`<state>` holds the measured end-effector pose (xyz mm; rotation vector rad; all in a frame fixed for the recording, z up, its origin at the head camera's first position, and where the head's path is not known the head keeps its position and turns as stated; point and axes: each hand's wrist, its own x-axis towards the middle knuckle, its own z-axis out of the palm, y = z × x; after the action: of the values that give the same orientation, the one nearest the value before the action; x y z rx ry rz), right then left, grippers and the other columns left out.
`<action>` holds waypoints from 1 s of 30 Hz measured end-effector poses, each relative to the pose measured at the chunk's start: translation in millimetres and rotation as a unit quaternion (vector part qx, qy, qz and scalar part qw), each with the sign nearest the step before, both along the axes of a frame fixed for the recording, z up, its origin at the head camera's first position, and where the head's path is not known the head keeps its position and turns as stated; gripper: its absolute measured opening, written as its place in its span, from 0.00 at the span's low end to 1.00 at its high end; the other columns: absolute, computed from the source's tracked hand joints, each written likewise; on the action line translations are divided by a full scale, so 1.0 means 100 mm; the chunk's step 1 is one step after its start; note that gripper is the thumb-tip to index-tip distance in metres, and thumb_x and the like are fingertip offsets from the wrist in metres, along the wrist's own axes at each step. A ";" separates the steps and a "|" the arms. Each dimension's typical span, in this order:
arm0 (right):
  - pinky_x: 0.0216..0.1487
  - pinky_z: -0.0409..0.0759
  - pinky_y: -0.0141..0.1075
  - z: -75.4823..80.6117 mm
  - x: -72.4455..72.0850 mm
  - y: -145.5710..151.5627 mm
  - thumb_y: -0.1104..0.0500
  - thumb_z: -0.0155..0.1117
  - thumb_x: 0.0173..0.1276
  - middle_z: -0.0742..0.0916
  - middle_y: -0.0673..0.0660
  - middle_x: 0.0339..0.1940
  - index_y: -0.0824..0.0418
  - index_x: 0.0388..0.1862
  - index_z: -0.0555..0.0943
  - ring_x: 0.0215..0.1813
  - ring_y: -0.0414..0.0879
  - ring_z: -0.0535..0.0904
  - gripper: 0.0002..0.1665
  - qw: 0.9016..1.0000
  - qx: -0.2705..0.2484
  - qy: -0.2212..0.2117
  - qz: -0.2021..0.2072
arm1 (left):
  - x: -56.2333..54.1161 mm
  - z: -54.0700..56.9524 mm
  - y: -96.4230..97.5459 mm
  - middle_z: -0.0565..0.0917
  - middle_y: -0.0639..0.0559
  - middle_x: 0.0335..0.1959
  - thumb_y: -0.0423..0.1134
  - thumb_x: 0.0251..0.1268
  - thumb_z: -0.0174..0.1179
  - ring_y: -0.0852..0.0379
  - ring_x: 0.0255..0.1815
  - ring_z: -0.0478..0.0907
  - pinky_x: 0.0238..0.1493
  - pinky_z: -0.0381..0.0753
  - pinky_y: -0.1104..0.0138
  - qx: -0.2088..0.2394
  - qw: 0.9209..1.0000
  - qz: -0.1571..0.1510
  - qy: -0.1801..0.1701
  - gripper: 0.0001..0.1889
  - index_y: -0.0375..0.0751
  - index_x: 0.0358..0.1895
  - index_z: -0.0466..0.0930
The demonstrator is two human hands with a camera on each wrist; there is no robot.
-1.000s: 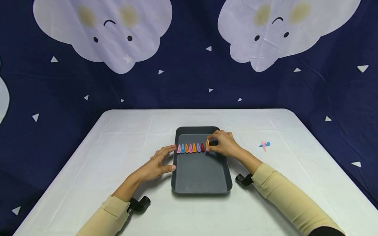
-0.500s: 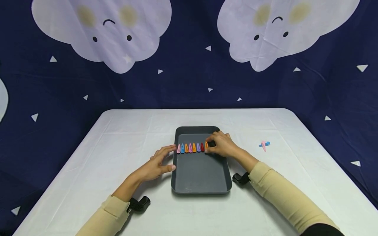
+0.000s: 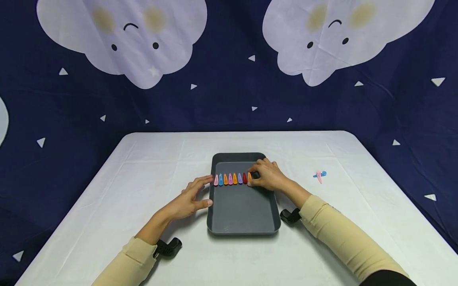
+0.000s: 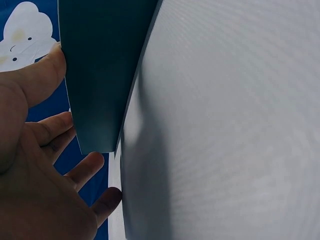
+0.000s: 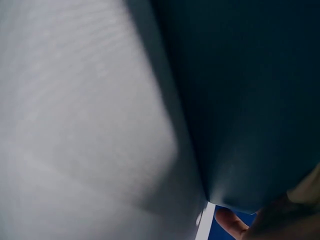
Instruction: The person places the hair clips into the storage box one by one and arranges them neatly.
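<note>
A dark grey tray [image 3: 244, 212] lies on the table with several snap hair clips in a row across its upper part. The row runs from a pink hair clip [image 3: 216, 180] at the left wall to a dark red hair clip [image 3: 245, 178]. Just right of the red one, my right hand [image 3: 270, 175] pinches an orange hair clip [image 3: 249, 175] between thumb and fingers, partly covering it. My left hand [image 3: 187, 201] rests against the tray's left side, fingers spread; in the left wrist view its thumb [image 4: 47, 72] touches the rim. The right wrist view hides the pinched clip behind the tray wall [image 5: 240, 125].
A pink hair clip [image 3: 319, 178] lies crossed over a blue hair clip [image 3: 323, 173] on the white tablecloth [image 3: 340, 210], right of the tray. Black wrist cameras sit below both hands. A dark blue cloth [image 3: 229, 107] with clouds hangs behind the table.
My right hand has moved slightly left, bringing the orange hair clip in close beside the red one at the row's right end. My left hand has stayed in place.
</note>
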<state>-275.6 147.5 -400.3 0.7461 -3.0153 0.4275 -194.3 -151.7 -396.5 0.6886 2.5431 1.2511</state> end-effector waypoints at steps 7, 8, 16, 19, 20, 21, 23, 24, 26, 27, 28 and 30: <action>0.49 0.66 0.49 0.00 0.01 -0.01 0.42 0.70 0.55 0.81 0.56 0.52 0.53 0.52 0.82 0.57 0.53 0.71 0.28 1.000 0.003 0.004 -0.001 | 0.00 0.00 0.00 0.54 0.53 0.75 0.45 0.62 0.62 0.43 0.75 0.46 0.67 0.38 0.34 0.002 1.000 0.001 -0.002 0.37 0.45 0.72 0.56; 0.49 0.66 0.49 0.00 0.01 -0.01 0.42 0.70 0.55 0.81 0.56 0.52 0.53 0.52 0.82 0.57 0.53 0.71 0.28 1.000 0.003 0.004 0.000 | -0.01 0.00 0.00 0.53 0.53 0.76 0.45 0.62 0.62 0.43 0.75 0.45 0.67 0.38 0.34 0.002 1.000 0.001 -0.003 0.37 0.45 0.72 0.56; 0.48 0.66 0.48 -0.01 0.00 0.00 0.42 0.71 0.54 0.81 0.56 0.51 0.54 0.52 0.82 0.56 0.52 0.71 0.29 1.000 -0.002 0.004 -0.001 | -0.01 0.00 0.00 0.53 0.54 0.76 0.45 0.62 0.61 0.43 0.76 0.45 0.67 0.38 0.35 0.000 1.000 0.001 -0.005 0.37 0.45 0.72 0.56; 0.48 0.66 0.48 -0.02 0.00 0.00 0.42 0.71 0.53 0.81 0.56 0.51 0.54 0.52 0.82 0.56 0.52 0.71 0.29 1.000 -0.003 0.003 -0.001 | 0.00 0.00 0.00 0.53 0.54 0.76 0.45 0.62 0.61 0.43 0.76 0.45 0.67 0.38 0.34 -0.001 1.000 0.001 -0.004 0.37 0.45 0.72 0.56; 0.48 0.66 0.47 -0.02 0.00 0.00 0.42 0.71 0.53 0.81 0.56 0.51 0.54 0.52 0.82 0.56 0.52 0.71 0.29 1.000 -0.004 0.002 -0.002 | 0.00 0.00 0.00 0.53 0.54 0.76 0.45 0.62 0.61 0.43 0.76 0.45 0.67 0.38 0.34 -0.001 1.000 0.001 -0.005 0.37 0.45 0.72 0.56; 0.48 0.66 0.47 -0.02 0.00 0.00 0.42 0.72 0.53 0.81 0.56 0.51 0.54 0.52 0.82 0.56 0.52 0.71 0.29 1.000 -0.004 0.002 -0.002 | 0.00 0.00 0.00 0.53 0.53 0.76 0.45 0.62 0.61 0.43 0.76 0.45 0.67 0.37 0.34 -0.001 1.000 0.002 -0.005 0.37 0.45 0.72 0.56; 0.48 0.65 0.47 -0.02 0.00 0.00 0.42 0.72 0.53 0.81 0.55 0.51 0.54 0.52 0.82 0.55 0.52 0.71 0.30 1.000 -0.005 0.002 -0.002 | 0.00 0.00 0.00 0.53 0.53 0.76 0.45 0.62 0.61 0.43 0.76 0.45 0.67 0.37 0.34 -0.001 1.000 0.002 -0.005 0.37 0.45 0.72 0.56; 0.47 0.65 0.47 -0.02 0.00 0.00 0.42 0.72 0.53 0.81 0.55 0.51 0.54 0.52 0.82 0.55 0.52 0.71 0.30 1.000 -0.005 0.002 -0.002 | 0.00 0.00 0.00 0.53 0.53 0.76 0.45 0.62 0.61 0.43 0.76 0.45 0.67 0.37 0.34 -0.001 1.000 0.003 -0.005 0.37 0.45 0.72 0.56; 0.47 0.65 0.47 -0.02 0.00 0.00 0.42 0.72 0.52 0.81 0.55 0.51 0.54 0.52 0.82 0.55 0.51 0.71 0.30 1.000 -0.006 0.002 -0.003 | 0.00 0.01 0.00 0.53 0.53 0.76 0.45 0.62 0.61 0.43 0.76 0.45 0.67 0.37 0.34 -0.002 1.000 0.004 -0.005 0.37 0.45 0.72 0.56; 0.47 0.65 0.47 -0.02 0.00 0.00 0.42 0.72 0.52 0.81 0.55 0.50 0.54 0.52 0.82 0.55 0.51 0.71 0.30 1.000 -0.006 0.002 -0.003 | 0.00 0.01 0.00 0.53 0.53 0.76 0.45 0.62 0.61 0.43 0.76 0.45 0.67 0.37 0.33 -0.003 1.000 0.004 -0.005 0.37 0.45 0.72 0.56; 0.47 0.65 0.46 -0.02 0.00 0.00 0.42 0.72 0.52 0.81 0.55 0.50 0.54 0.52 0.82 0.55 0.51 0.71 0.30 1.000 -0.007 0.002 -0.003 | 0.00 0.01 0.00 0.53 0.53 0.76 0.45 0.62 0.61 0.43 0.76 0.45 0.67 0.37 0.33 -0.003 1.000 0.004 -0.005 0.37 0.45 0.72 0.56; 0.47 0.65 0.46 -0.02 0.00 -0.01 0.42 0.72 0.52 0.81 0.55 0.50 0.54 0.52 0.82 0.55 0.51 0.71 0.30 1.000 -0.008 0.002 -0.004 | 0.00 0.01 0.00 0.53 0.53 0.76 0.45 0.62 0.62 0.43 0.76 0.45 0.67 0.37 0.33 -0.002 1.000 0.004 -0.004 0.37 0.45 0.72 0.56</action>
<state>-275.6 146.9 -401.9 0.7327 -3.0071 0.4498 -194.4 -151.9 -395.9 0.6730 2.5435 1.2482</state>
